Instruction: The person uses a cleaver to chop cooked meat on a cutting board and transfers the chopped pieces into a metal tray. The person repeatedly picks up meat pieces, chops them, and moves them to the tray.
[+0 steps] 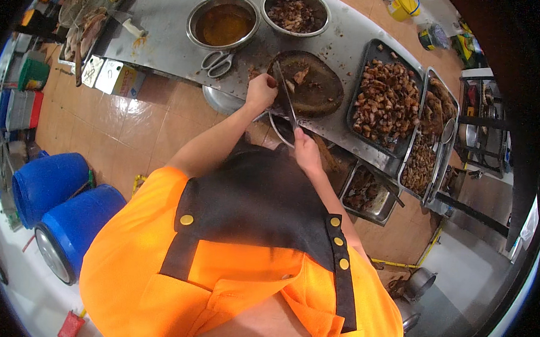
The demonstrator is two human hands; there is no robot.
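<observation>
My right hand [306, 150] is closed around the handle of a long knife [286, 94], whose blade lies over the left part of a round, dark chopping block [322, 95]. Beside the blade, at the block's left edge, is my left hand [261, 92] with its fingers curled together; whether it pinches something is hidden. A reddish-brown scrap of meat [254, 72] shows just behind its fingers. Pieces of cooked meat [301, 75] lie on the block right of the blade. Scissors with grey handles [217, 64] rest on the steel table to the left.
Behind the block stand a steel bowl of brown liquid [223, 23] and a steel bowl of chopped meat [296, 13]. To the right are a black tray of meat cubes [386, 99] and a steel tray of meat [423, 169]. A steel pan [372, 192] sits lower, beyond the table's near edge [358, 148].
</observation>
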